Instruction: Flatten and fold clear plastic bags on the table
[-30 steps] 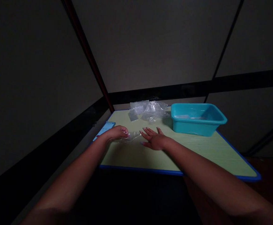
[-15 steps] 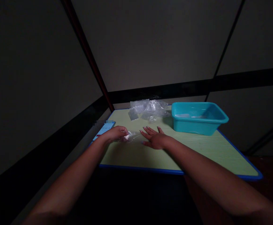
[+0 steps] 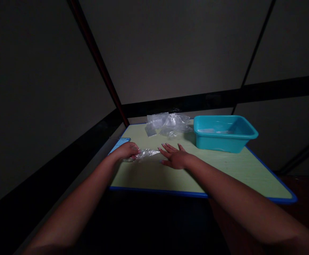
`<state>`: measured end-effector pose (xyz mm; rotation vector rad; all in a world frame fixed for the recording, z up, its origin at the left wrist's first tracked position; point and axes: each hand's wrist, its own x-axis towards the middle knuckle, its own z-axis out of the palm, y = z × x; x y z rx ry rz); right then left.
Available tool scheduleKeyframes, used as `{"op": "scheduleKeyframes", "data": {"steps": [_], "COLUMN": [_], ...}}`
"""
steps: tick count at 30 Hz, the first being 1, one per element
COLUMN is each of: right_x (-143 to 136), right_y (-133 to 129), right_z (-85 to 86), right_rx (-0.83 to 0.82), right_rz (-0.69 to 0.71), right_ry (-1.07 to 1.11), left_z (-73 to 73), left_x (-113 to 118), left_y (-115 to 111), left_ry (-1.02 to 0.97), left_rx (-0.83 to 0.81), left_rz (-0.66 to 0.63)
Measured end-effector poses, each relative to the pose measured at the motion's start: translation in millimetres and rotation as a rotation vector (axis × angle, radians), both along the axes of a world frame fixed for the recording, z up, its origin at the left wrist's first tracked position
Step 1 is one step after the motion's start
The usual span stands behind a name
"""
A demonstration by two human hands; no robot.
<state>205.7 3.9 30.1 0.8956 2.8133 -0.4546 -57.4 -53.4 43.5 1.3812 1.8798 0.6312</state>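
Note:
My left hand (image 3: 128, 150) is closed on one end of a clear plastic bag (image 3: 147, 153), pinching it at the left side of the table. The bag is crinkled and stretches from those fingers toward my right hand (image 3: 173, 156). That hand lies flat, palm down with its fingers spread, and its fingertips are at the bag's right end. Whether the fingertips press on the bag I cannot tell. A phone (image 3: 119, 143) with a lit screen lies just beyond my left hand, partly covered by it.
Several clear plastic bags (image 3: 167, 122) are heaped at the table's back edge. To the right stands a turquoise plastic basin (image 3: 218, 143) with some pale, clear pieces inside. The pale green table (image 3: 154, 179) has a blue rim, and dark walls (image 3: 170, 53) stand behind and left.
My left hand has moved a little to the left, drawing the plastic bag out longer and covering more of the phone. My right hand has stayed in place.

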Motion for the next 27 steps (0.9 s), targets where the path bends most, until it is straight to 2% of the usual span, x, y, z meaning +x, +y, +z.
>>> {"op": "scheduleKeyframes", "data": {"steps": [6,10,15,17,20,22,25,27], "right_x": [0,0,0,0,-1,-1,-1,-1], "right_y": [2,3,2,1,2,3,5,6], "right_z": [-1.6,-2.3,-0.5,-0.1,-1.8,-4.3,-8.3,-10.1], "right_rx": [0.0,0.0,-0.007,-0.006,0.003,0.007,0.009,0.015], "right_rz": [0.008,0.014,0.005,0.003,0.008,0.01,0.014,0.017], "right_ry": [-0.007,-0.012,-0.018,-0.024,-0.018,-0.007,0.004,0.013], "left_z": [0.5,0.3,7.7,10.5,7.7,-0.9,-19.1,-28.6], "left_x": [1,-8,-19,-15,6,29,64,82], "left_y": [-3,-5,-7,-11,-23,-34,-48,-52], "left_ry": [-0.086,0.047,0.199,0.336,0.708,0.853,0.87,0.821], "left_rx": [-0.089,-0.039,-0.046,0.03,0.319,0.478,0.463,0.411], "left_rz": [0.058,0.108,0.156,0.172,0.157,0.044,-0.299,-0.471]}}
